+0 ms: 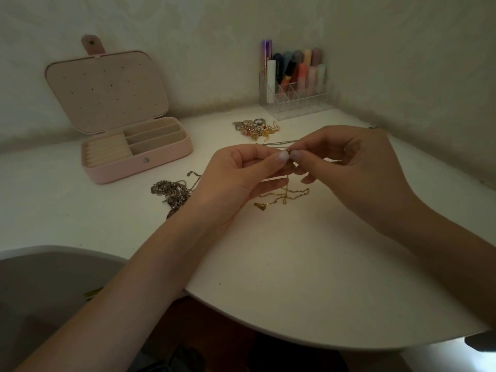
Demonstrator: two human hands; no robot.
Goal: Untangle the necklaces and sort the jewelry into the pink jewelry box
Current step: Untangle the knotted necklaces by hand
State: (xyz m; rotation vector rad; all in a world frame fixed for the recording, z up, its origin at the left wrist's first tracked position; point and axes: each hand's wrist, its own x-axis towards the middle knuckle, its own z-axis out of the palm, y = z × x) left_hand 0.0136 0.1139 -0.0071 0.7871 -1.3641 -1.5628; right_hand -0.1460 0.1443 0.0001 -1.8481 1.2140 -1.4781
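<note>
My left hand [243, 173] and my right hand [349, 167] meet above the middle of the white table [295, 264], both pinching one point of a thin gold necklace [281, 197] whose loops hang down and lie on the table below. A silver chain [279, 143] runs just behind my fingertips. A tangle of silver necklaces [171, 193] lies left of my left wrist. A pile of rings and earrings [255, 127] sits further back. The pink jewelry box [134, 151] stands open at the back left, its compartments holding nothing.
A clear organiser with several lipsticks [295, 79] stands in the back corner against the wall. A grey rounded surface [40, 291] sits at the lower left beside the table's curved front edge.
</note>
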